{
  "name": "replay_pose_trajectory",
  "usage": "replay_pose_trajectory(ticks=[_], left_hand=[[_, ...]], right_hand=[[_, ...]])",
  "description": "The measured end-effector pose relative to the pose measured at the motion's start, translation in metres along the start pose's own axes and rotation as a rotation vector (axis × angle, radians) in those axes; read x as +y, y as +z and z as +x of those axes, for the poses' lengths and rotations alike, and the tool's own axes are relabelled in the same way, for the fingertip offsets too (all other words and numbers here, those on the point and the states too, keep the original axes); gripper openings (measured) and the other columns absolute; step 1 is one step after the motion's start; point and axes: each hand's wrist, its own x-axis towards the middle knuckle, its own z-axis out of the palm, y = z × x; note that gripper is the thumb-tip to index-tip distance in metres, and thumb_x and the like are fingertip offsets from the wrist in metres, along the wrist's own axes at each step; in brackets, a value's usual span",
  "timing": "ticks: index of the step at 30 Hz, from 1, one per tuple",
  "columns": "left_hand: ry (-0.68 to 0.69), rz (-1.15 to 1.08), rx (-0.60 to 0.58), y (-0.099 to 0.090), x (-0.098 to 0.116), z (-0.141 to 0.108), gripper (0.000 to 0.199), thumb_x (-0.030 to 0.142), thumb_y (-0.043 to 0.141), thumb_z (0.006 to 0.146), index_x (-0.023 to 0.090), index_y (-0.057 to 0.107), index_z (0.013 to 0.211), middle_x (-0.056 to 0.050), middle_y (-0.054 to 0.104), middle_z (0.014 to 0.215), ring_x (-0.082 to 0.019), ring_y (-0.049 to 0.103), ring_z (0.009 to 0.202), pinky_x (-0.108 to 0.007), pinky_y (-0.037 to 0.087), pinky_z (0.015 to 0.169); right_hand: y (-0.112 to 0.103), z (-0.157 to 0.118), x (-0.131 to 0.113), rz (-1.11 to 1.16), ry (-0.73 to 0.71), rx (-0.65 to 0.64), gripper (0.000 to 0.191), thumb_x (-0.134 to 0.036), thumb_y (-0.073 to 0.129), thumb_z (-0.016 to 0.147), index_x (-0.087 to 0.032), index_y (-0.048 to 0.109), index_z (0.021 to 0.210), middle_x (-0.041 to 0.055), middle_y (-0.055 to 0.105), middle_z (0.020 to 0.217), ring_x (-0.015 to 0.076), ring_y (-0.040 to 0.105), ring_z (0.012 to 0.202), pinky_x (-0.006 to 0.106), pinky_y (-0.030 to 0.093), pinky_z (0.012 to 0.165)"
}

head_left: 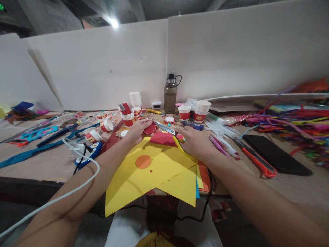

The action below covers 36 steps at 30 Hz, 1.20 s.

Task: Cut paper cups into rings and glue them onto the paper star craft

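In my left hand (pixel 138 131) is a small round red piece (pixel 150 129), pinched at its edge; whether it is paper or part of a cup I cannot tell. My right hand (pixel 192 140) grips yellow-handled scissors (pixel 168 129), whose blades point left toward the red piece. Beneath both hands lie yellow paper sheets (pixel 133 183), with an orange paper circle (pixel 143 162) and tiny red scraps on top. A red paper sheet (pixel 164 138) rests at their far edge, under the scissors.
A water bottle (pixel 170 96) and stacked paper cups (pixel 202 111) stand at the back. Left are tipped cups (pixel 94 136) and a white cable (pixel 87 181). To the right lie an orange utility knife (pixel 258 162), a black phone (pixel 276 154) and colourful pipe cleaners (pixel 288 127).
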Motion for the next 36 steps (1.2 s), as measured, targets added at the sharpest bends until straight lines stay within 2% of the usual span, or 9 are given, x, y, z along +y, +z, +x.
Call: replay_pose_trajectory(ticks=[10, 16, 21, 30, 36], left_hand=[[-0.027, -0.031, 0.013, 0.0, -0.007, 0.003, 0.013, 0.021, 0.058, 0.085, 0.011, 0.063, 0.092, -0.006, 0.07, 0.077, -0.015, 0.068, 0.06, -0.02, 0.052, 0.043], [-0.025, -0.053, 0.017, 0.0, -0.01, 0.004, 0.013, 0.022, 0.059, 0.085, 0.011, 0.063, 0.091, -0.005, 0.07, 0.075, -0.014, 0.067, 0.058, -0.02, 0.052, 0.044], [-0.033, -0.053, 0.019, 0.0, -0.009, 0.004, 0.011, 0.02, 0.056, 0.086, 0.011, 0.062, 0.09, -0.005, 0.07, 0.074, -0.014, 0.067, 0.058, -0.02, 0.052, 0.044], [-0.071, -0.05, 0.03, 0.001, -0.007, 0.004, 0.01, 0.018, 0.055, 0.087, 0.01, 0.061, 0.089, -0.005, 0.069, 0.075, -0.014, 0.068, 0.06, -0.019, 0.052, 0.043], [-0.027, -0.051, 0.048, -0.005, -0.004, 0.006, 0.012, 0.021, 0.059, 0.085, 0.011, 0.06, 0.091, -0.006, 0.069, 0.078, -0.014, 0.069, 0.062, -0.019, 0.052, 0.045]], right_hand=[[0.005, 0.0, 0.0, -0.025, -0.026, -0.011, 0.047, -0.036, 0.049, 0.088, -0.027, 0.052, 0.134, 0.0087, 0.066, 0.118, 0.0253, 0.066, 0.093, 0.03, 0.045, 0.067], [0.01, 0.001, 0.001, -0.032, -0.07, -0.02, 0.047, -0.03, 0.045, 0.089, -0.027, 0.05, 0.136, 0.0086, 0.063, 0.126, 0.026, 0.066, 0.093, 0.033, 0.047, 0.07], [0.009, 0.001, 0.0, -0.042, -0.07, -0.025, 0.048, -0.026, 0.047, 0.086, -0.025, 0.053, 0.134, 0.0104, 0.066, 0.121, 0.0264, 0.067, 0.09, 0.033, 0.047, 0.068], [0.007, 0.002, -0.003, 0.024, -0.064, -0.065, 0.05, -0.025, 0.05, 0.085, -0.023, 0.054, 0.134, 0.0116, 0.067, 0.119, 0.0256, 0.066, 0.098, 0.032, 0.048, 0.077], [0.01, 0.003, 0.002, 0.112, -0.087, -0.006, 0.048, -0.026, 0.049, 0.086, -0.026, 0.053, 0.135, 0.0079, 0.063, 0.129, 0.0249, 0.062, 0.109, 0.031, 0.047, 0.085]])
